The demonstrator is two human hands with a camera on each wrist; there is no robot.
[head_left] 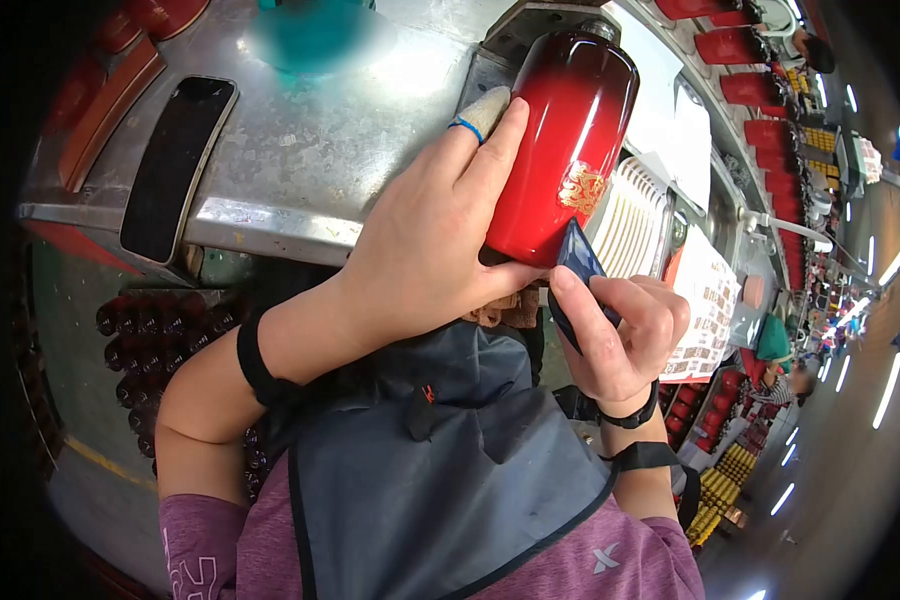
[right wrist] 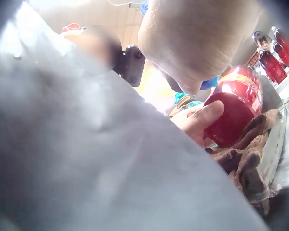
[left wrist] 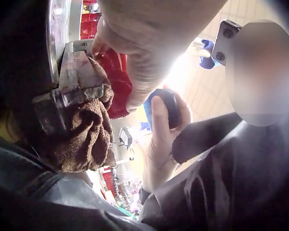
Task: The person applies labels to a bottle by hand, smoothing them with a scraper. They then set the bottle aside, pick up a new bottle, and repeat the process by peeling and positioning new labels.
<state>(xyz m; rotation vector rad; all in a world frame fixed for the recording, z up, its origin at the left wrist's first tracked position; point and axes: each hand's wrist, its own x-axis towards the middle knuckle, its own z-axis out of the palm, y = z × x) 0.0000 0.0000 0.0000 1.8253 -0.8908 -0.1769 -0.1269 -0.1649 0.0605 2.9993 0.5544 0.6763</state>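
Note:
A glossy red bottle, darkening to black near its neck, lies tilted with a gold emblem low on its side. My left hand grips it, thumb near the base and fingers along the side. A cloth cover with a blue band sits on one finger. Between thumb and fingers, my right hand pinches a dark blue flat piece, its pointed corner right by the emblem. Brown cloth on a metal support lies beneath the bottle in the left wrist view.
A black phone lies on the metal table at left, beside a brown strip. Striped sheets and a printed sheet are right of the bottle. Red bottles line the far side; dark bottles stand low at left.

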